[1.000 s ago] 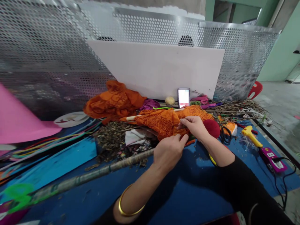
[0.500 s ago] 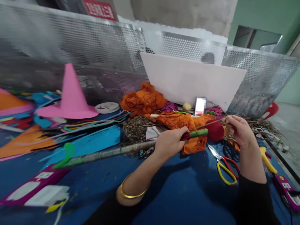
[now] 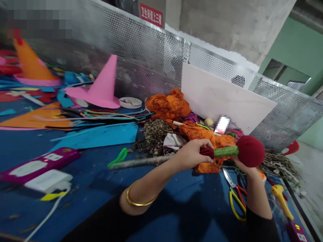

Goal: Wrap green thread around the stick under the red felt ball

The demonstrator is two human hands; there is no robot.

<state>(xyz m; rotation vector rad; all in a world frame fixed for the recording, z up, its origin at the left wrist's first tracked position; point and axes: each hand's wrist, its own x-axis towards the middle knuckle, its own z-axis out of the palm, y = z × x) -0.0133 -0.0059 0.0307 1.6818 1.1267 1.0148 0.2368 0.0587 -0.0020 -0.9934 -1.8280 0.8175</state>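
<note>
A long stick (image 3: pixel 143 162) lies across the front of me, with a green loop (image 3: pixel 121 155) at its left end. Its other end carries a round ball covered in dark red cloth (image 3: pixel 251 151), and green cord (image 3: pixel 226 152) is wound around the neck below the ball. My left hand (image 3: pixel 191 154) grips the stick over the gathered red cloth, just left of the green winding. Under the ball and neck is my right hand (image 3: pixel 244 166); its fingers are hidden behind them. Scissors (image 3: pixel 236 191) with red and yellow handles lie below it.
Orange cloth (image 3: pixel 166 104) and dry plant bits (image 3: pixel 153 134) lie behind my hands. A pink felt hat (image 3: pixel 103 87) stands left, near blue felt (image 3: pixel 111 136). A purple power strip (image 3: pixel 42 164) is front left. A yellow-handled tool (image 3: pixel 282 200) lies right. A white board (image 3: pixel 219 97) leans behind.
The thin strand my right hand was drawing out no longer shows stretched. That hand moved left and down behind the ball. The stick's ball end has come up and right; the view has tilted.
</note>
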